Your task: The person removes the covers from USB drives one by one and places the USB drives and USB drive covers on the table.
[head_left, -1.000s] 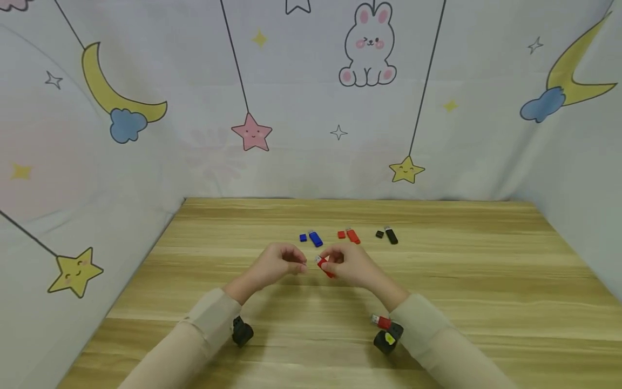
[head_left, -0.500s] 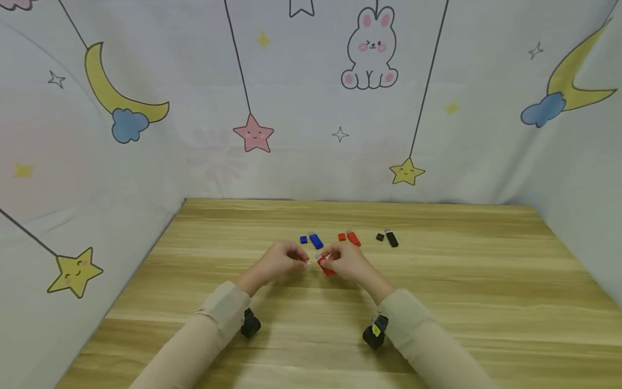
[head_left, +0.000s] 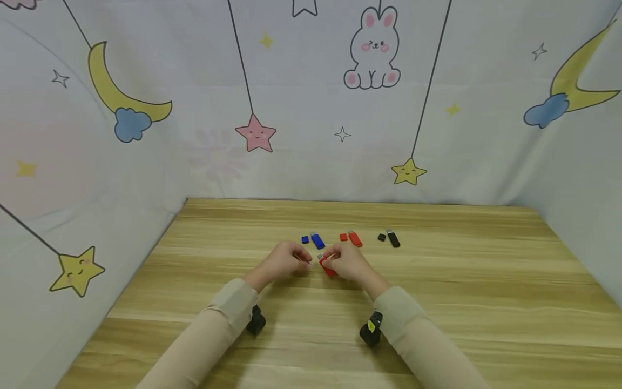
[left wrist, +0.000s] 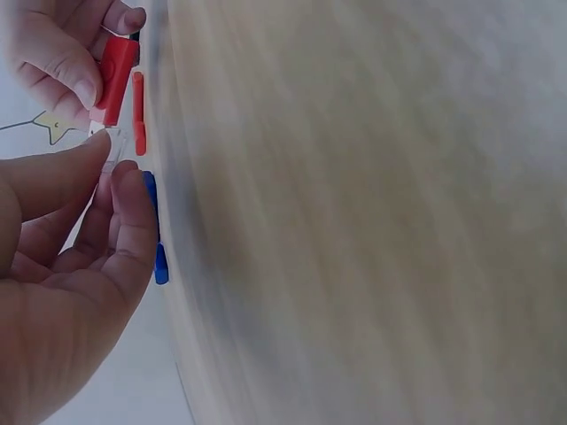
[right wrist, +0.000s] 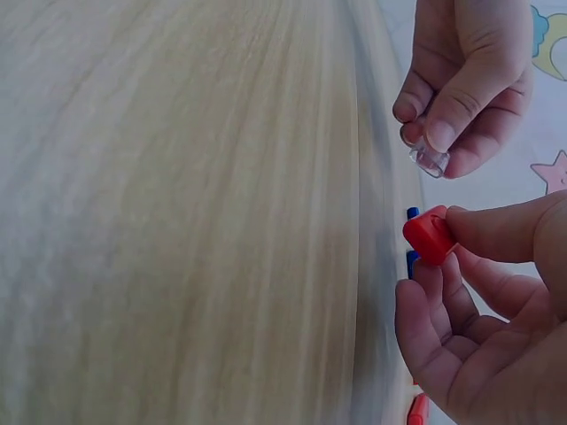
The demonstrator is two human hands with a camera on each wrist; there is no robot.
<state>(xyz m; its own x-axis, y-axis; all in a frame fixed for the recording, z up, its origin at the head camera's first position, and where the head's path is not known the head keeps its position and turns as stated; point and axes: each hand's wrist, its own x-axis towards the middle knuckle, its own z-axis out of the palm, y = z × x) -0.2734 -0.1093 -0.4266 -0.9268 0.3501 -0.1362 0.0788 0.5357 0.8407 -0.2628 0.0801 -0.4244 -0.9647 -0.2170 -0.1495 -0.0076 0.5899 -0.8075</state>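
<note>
My left hand [head_left: 282,262] pinches a small clear cap [right wrist: 430,159] between thumb and fingers. The right hand [head_left: 351,265] grips a red USB stick [head_left: 328,268] by its body. Its metal plug points up and left, toward the left hand. In the left wrist view the clear cap [left wrist: 115,149] overlaps the plug end of the red USB stick [left wrist: 115,81]. From the right wrist view, a gap shows between cap and stick. Both hands are held over the wooden table, close together.
Behind the hands lie a blue USB stick [head_left: 318,241] with its blue cap [head_left: 305,240], another red stick [head_left: 356,239] with a red cap [head_left: 343,237], and a black stick [head_left: 393,239] with a black cap [head_left: 382,237]. A printed cloth wall [head_left: 311,178] encloses the table.
The left hand has moved slightly right, bringing the clear cap nearer the red USB stick. Both forearms have drawn inward. A red item with a metal plug beside the right wrist no longer shows.
</note>
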